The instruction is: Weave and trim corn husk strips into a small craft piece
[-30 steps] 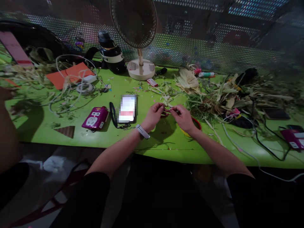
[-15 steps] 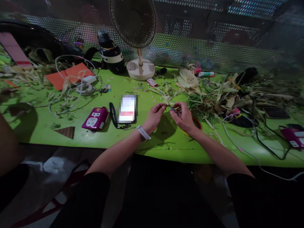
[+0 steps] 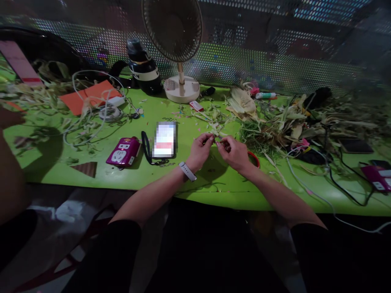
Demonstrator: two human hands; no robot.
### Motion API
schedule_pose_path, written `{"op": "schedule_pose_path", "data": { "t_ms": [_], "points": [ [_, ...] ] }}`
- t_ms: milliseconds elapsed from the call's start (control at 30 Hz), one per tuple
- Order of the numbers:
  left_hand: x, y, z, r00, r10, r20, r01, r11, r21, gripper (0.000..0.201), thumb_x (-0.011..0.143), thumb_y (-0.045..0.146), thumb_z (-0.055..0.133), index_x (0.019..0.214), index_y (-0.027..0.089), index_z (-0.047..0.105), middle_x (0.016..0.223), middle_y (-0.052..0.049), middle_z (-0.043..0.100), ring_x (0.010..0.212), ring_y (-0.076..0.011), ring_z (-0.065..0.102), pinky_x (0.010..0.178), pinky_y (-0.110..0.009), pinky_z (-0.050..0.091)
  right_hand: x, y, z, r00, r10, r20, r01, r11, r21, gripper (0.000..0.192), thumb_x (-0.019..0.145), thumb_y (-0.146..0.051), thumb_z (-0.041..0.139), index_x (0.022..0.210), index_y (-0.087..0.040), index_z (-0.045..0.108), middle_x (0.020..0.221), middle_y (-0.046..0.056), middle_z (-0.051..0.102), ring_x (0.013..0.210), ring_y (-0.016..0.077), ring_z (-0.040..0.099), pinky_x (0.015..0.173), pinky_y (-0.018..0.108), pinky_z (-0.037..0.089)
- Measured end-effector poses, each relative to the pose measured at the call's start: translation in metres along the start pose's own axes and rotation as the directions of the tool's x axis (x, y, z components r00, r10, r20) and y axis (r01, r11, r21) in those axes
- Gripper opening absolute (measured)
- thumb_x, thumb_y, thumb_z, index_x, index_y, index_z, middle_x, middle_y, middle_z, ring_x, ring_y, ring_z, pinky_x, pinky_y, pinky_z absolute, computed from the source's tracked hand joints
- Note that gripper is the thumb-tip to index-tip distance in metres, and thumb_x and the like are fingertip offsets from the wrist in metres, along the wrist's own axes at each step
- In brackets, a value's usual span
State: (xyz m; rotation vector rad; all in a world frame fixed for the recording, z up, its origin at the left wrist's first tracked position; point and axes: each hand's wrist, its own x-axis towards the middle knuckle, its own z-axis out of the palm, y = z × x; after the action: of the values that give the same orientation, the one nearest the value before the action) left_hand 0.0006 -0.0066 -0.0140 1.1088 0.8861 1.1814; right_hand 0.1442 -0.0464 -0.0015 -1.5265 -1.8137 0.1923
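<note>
Over the green table, my left hand (image 3: 200,151) is closed in a pinch, thumb against fingers, with a pale wristband (image 3: 187,171) on the wrist. Facing it across a small gap, my right hand (image 3: 233,154) is also pinched. What the fingertips hold is too small and dark to make out. Pale strips of corn husk (image 3: 217,129) lie just beyond the fingertips. A red ring-shaped thing (image 3: 254,159) shows partly behind my right hand. Left of my left hand lies a phone (image 3: 165,140) with a lit screen and a black strap.
Heaps of dried husk (image 3: 293,126) cover the right side, with a larger husk (image 3: 243,101) behind my hands. A fan (image 3: 182,88) and black bottle (image 3: 146,75) stand at the back. A purple power strip (image 3: 123,152) sits left. Another person's arm (image 3: 10,175) is at far left.
My right hand has turned slightly and its fingers have drawn closer together. My left hand has barely moved. At far left, the other person's hand has come into view over the table.
</note>
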Motion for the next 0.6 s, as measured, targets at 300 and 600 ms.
{"op": "schedule_pose_path", "data": {
  "t_ms": [300, 600],
  "points": [
    [-0.002, -0.001, 0.002, 0.997, 0.068, 0.026, -0.068, 0.998, 0.017, 0.009, 0.083, 0.023, 0.064, 0.085, 0.015, 0.067, 0.081, -0.002, 0.067, 0.078, -0.0111, 0.059, 0.081, -0.027, 0.048, 0.003, 0.004, 0.007, 0.998, -0.06, 0.029, 0.058, 0.995, 0.077, 0.046, 0.1, -0.053, 0.031, 0.083, -0.019, 0.056, 0.067, 0.002, 0.062, 0.055, 0.0126, 0.052, 0.057, 0.026, 0.038],
    [0.0, -0.005, 0.001, 0.998, 0.041, 0.038, -0.045, 0.993, 0.107, 0.005, 0.083, 0.02, 0.065, 0.082, 0.016, 0.068, 0.078, -0.002, 0.067, 0.069, -0.0103, 0.057, 0.074, -0.026, 0.048, 0.006, 0.009, -0.002, 0.896, -0.433, 0.102, 0.423, 0.76, -0.493, 0.036, 0.101, -0.026, 0.035, 0.079, -0.017, 0.062, 0.065, 0.003, 0.057, 0.061, 0.0142, 0.046, 0.06, 0.029, 0.027]
  ]
}}
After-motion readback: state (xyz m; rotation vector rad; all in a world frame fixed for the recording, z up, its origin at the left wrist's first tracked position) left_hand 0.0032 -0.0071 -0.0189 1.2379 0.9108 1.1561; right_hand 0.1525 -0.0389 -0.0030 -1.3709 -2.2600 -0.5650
